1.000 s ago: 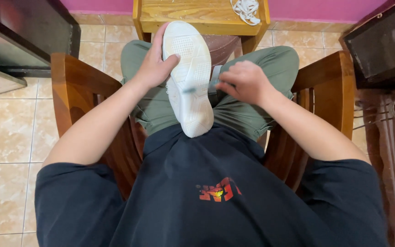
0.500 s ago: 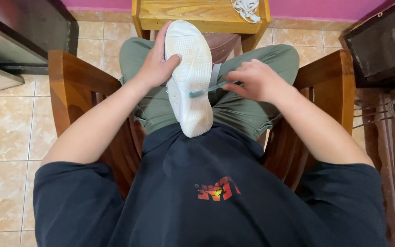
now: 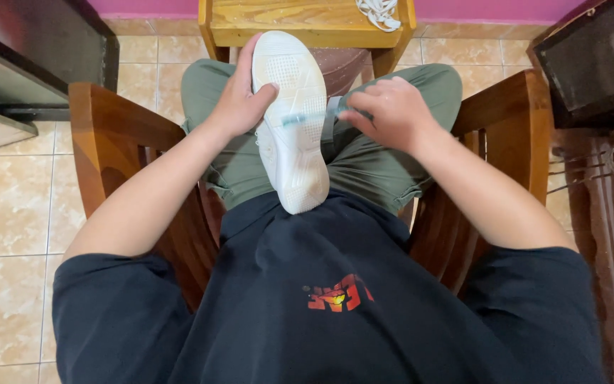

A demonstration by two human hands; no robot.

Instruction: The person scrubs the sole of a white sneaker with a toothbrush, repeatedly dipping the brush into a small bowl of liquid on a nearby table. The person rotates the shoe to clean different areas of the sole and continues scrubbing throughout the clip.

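I sit in a wooden chair with a white sneaker lying sole-up on my lap, toe pointing away from me. My left hand grips the shoe's left side, thumb pressed on the sole. My right hand is closed on the end of a thin pale green brush-like tool. The tool lies across the middle of the sole. Its tip is blurred, so I cannot make out its exact shape.
A small yellow wooden table stands ahead with white laces on it. Wooden armrests flank me on both sides. Dark furniture stands at left and a dark box at right, on a beige tiled floor.
My right hand has shifted slightly away from me, and the green tool now reaches further left across the sole. The left hand keeps its hold on the shoe.
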